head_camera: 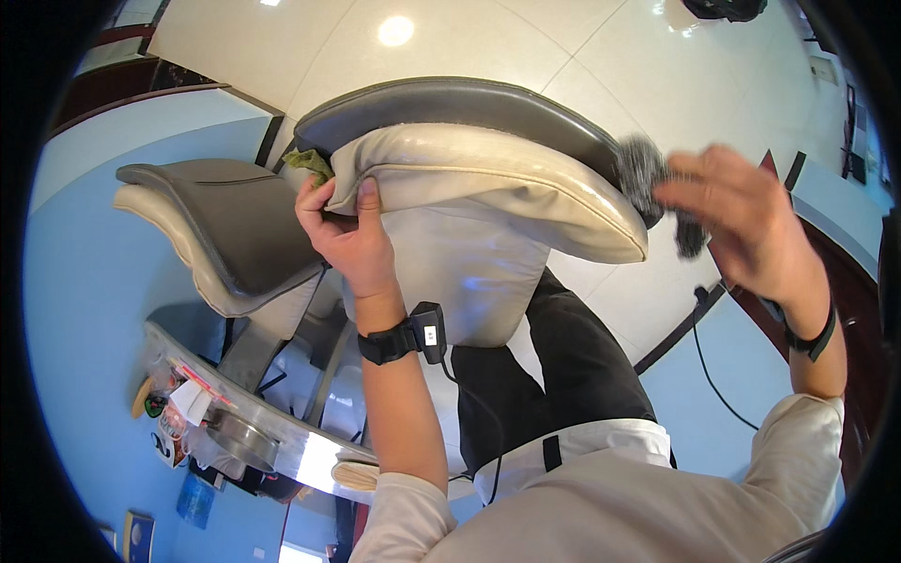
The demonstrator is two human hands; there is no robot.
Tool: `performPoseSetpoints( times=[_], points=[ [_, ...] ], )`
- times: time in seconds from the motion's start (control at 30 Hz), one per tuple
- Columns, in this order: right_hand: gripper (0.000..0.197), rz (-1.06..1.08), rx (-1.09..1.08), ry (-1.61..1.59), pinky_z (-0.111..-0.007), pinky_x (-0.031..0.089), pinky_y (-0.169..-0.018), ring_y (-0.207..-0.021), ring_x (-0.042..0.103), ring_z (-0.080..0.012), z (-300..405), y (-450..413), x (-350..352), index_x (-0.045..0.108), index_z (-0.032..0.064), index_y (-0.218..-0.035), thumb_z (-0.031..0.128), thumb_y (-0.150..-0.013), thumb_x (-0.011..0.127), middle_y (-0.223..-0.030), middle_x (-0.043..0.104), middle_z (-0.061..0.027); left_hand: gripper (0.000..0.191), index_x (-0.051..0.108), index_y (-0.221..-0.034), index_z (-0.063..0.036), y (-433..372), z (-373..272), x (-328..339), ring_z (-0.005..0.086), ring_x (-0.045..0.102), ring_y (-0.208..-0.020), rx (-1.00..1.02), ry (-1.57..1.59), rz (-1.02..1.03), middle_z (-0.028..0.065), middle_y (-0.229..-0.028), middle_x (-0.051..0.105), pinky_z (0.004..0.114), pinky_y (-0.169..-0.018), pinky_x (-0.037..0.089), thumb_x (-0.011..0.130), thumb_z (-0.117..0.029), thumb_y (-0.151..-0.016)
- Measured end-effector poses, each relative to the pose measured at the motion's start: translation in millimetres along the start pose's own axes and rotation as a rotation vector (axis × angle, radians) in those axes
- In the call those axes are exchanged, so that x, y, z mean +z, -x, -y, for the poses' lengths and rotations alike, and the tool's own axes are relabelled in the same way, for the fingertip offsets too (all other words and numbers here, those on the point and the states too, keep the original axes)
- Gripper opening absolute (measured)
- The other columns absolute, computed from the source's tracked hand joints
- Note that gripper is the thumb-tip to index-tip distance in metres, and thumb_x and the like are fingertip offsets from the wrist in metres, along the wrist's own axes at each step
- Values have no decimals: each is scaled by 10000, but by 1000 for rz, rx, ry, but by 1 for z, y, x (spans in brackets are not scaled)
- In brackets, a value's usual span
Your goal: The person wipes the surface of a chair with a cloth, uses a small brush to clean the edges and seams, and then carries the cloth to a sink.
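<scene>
A chair back stands before me, with a dark grey upholstered side (464, 102) and a cream leather-like side (479, 158), creased along its piping. My left hand (355, 232) pinches the left end of the cream cover between thumb and fingers. A green cloth (310, 163) lies at that end, against the fingertips. At the chair back's right end, my right hand (739, 211) is blurred and holds a dark grey, fuzzy cloth (642, 172), part of which hangs below the fingers. The chair's light seat (457, 267) is beneath the back.
A second grey and cream chair (246, 225) stands to the left. Beyond it, a table (303, 429) bears a metal pan (243, 440), papers and other items. A cable runs from my left wristband (401, 341). A black bag (725, 7) lies on the tiled floor.
</scene>
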State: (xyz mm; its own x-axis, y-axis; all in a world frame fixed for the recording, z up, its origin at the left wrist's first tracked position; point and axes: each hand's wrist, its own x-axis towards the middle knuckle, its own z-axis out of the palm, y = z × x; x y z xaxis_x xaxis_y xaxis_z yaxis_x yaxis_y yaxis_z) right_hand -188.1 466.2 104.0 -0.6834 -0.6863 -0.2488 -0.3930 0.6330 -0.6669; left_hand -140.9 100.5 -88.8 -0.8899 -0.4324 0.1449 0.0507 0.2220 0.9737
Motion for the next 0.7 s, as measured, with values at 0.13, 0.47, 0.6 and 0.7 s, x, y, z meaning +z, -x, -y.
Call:
performPoseSetpoints(
  times=[0.13,0.47,0.6,0.7],
  points=[
    [485,-223,-238,131,-409,518,-742,-885,618,-371,-5,-65,-9,685,8,-1114,-180,-672,620,-1142,646,-209,415,511,-1157,-37,0,-1,2,231,493,-1232,-21,52,-28,164,-1392,444,359,-1071,395,785,-25,-845],
    [119,25,-474,444,-391,554,-709,-845,639,-303,7,-178,24,618,13,-833,128,-816,595,-839,589,-135,435,513,-1159,-49,4,2,4,209,502,-1204,-19,36,-49,133,-1362,441,341,-1050,408,801,-41,-832],
    [204,85,-306,573,-350,565,-753,-928,615,-263,15,-109,16,669,5,-927,92,-748,623,-952,605,-116,428,520,-1139,-49,2,-7,3,201,505,-1179,-69,92,-44,122,-1322,460,321,-1008,432,808,-52,-822],
    [208,175,-202,578,-344,565,-772,-931,615,-263,25,-97,7,675,6,-938,71,-748,622,-952,603,-115,417,523,-1125,-44,2,-5,2,203,498,-1166,-80,80,-46,120,-1297,468,325,-1014,417,810,-80,-825]
  ],
)
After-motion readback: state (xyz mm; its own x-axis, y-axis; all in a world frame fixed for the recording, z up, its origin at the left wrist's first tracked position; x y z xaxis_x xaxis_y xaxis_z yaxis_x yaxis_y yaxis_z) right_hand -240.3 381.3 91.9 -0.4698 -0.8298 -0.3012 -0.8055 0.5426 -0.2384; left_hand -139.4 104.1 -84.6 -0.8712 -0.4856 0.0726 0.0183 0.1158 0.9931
